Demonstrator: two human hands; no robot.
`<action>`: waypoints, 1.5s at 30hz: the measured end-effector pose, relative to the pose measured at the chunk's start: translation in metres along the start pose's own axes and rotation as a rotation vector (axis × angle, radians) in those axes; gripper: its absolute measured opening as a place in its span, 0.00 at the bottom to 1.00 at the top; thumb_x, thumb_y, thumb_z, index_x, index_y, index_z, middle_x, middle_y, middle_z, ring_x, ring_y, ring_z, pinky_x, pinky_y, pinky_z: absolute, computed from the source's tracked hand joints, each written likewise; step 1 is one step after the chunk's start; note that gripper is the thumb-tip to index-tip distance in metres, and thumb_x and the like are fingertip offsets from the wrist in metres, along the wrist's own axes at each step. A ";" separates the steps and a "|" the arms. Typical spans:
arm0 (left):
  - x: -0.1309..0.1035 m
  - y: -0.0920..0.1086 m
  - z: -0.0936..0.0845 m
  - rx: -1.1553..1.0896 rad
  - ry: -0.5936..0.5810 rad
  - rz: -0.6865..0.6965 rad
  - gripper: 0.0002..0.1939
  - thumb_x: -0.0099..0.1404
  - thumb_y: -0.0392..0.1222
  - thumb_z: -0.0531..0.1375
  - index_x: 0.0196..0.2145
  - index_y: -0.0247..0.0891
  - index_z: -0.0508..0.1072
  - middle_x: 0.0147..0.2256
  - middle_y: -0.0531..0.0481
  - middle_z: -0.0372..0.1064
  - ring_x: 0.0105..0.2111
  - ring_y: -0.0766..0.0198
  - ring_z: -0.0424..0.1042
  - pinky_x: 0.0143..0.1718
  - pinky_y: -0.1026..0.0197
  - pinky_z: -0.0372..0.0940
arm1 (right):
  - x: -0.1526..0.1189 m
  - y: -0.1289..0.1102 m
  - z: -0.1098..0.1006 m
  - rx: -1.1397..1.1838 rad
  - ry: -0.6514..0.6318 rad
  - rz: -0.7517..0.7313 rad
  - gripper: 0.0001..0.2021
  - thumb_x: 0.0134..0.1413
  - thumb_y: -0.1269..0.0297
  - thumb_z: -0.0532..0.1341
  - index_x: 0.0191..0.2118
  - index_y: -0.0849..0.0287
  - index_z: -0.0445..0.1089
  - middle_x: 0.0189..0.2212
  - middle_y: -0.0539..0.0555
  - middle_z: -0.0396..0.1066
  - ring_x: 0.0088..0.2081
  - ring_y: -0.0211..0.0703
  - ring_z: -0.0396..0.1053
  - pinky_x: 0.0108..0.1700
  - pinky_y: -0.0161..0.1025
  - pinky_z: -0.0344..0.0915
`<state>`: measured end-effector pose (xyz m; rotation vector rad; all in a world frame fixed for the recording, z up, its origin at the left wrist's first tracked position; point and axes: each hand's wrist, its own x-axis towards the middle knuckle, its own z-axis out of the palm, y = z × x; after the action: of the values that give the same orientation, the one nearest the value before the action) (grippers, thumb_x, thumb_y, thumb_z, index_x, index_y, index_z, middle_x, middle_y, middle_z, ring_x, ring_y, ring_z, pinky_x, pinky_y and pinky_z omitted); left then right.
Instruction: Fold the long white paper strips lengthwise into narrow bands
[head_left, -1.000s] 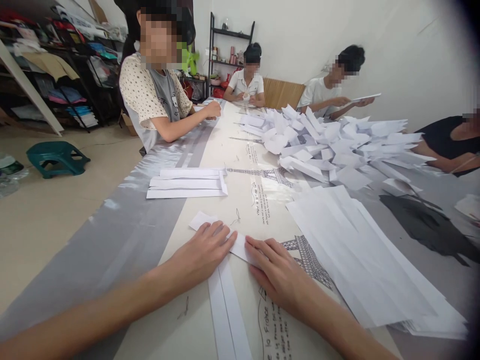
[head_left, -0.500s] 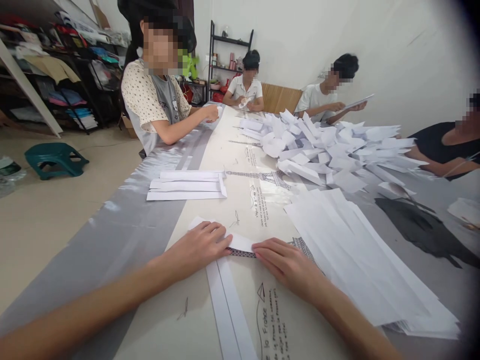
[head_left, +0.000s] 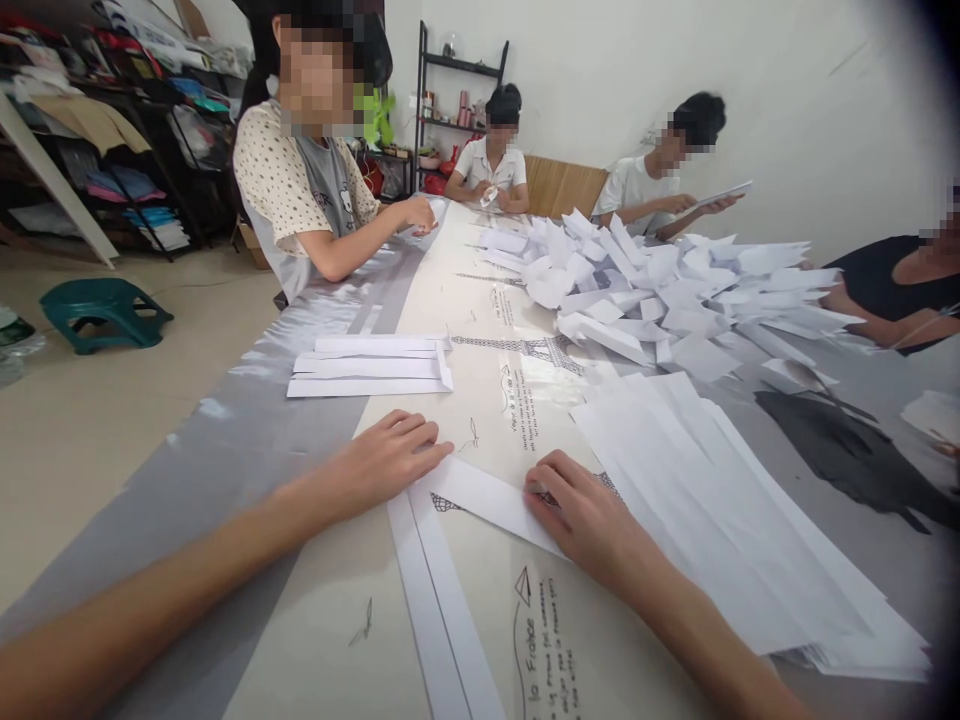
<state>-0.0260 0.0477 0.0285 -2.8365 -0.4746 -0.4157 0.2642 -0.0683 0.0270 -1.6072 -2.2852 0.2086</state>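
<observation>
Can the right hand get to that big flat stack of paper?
Probably yes: the stack lies close beside the right hand, and nothing seems to stand between them. That hand looks to be touching a paper strip, so it might need to leave that first.

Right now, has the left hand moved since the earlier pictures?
Yes: the left hand has moved forward and left, closer to the far strips.
</observation>
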 end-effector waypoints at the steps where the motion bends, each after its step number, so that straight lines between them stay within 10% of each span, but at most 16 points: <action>1: -0.001 0.001 0.005 0.010 0.008 -0.021 0.16 0.75 0.26 0.48 0.53 0.35 0.70 0.42 0.43 0.72 0.44 0.56 0.71 0.51 0.52 0.65 | -0.001 -0.001 0.001 -0.003 0.008 -0.043 0.10 0.71 0.70 0.51 0.49 0.56 0.68 0.47 0.59 0.71 0.41 0.48 0.72 0.38 0.46 0.72; 6: -0.005 0.002 0.016 0.025 0.137 -0.100 0.15 0.75 0.27 0.50 0.52 0.36 0.71 0.48 0.40 0.71 0.51 0.53 0.70 0.56 0.47 0.64 | -0.004 -0.018 0.001 0.036 -0.085 -0.353 0.23 0.69 0.76 0.50 0.66 0.53 0.60 0.62 0.58 0.66 0.58 0.53 0.65 0.55 0.55 0.71; 16: 0.001 0.059 0.007 0.111 0.022 -0.204 0.19 0.79 0.45 0.49 0.57 0.30 0.70 0.55 0.33 0.71 0.54 0.44 0.73 0.51 0.45 0.70 | -0.007 -0.039 0.008 -0.028 -0.131 -0.208 0.24 0.71 0.63 0.56 0.68 0.57 0.58 0.67 0.60 0.61 0.60 0.59 0.62 0.59 0.62 0.67; 24: -0.001 0.036 0.015 -0.040 0.109 -0.275 0.20 0.80 0.45 0.47 0.58 0.33 0.71 0.57 0.37 0.72 0.53 0.51 0.75 0.58 0.46 0.67 | -0.001 -0.028 0.003 0.112 -0.104 -0.236 0.17 0.70 0.64 0.58 0.61 0.53 0.69 0.63 0.56 0.65 0.58 0.54 0.63 0.59 0.55 0.69; 45: -0.005 0.017 0.010 -0.221 -0.108 -0.276 0.30 0.79 0.54 0.47 0.72 0.41 0.49 0.72 0.40 0.46 0.69 0.55 0.56 0.68 0.49 0.48 | -0.010 -0.054 0.015 0.187 -0.095 -0.404 0.16 0.67 0.55 0.60 0.55 0.53 0.72 0.61 0.53 0.69 0.49 0.50 0.66 0.55 0.50 0.66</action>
<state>-0.0221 0.0335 0.0150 -3.0251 -0.9005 -0.3860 0.2143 -0.0958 0.0277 -1.0402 -2.5167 0.3886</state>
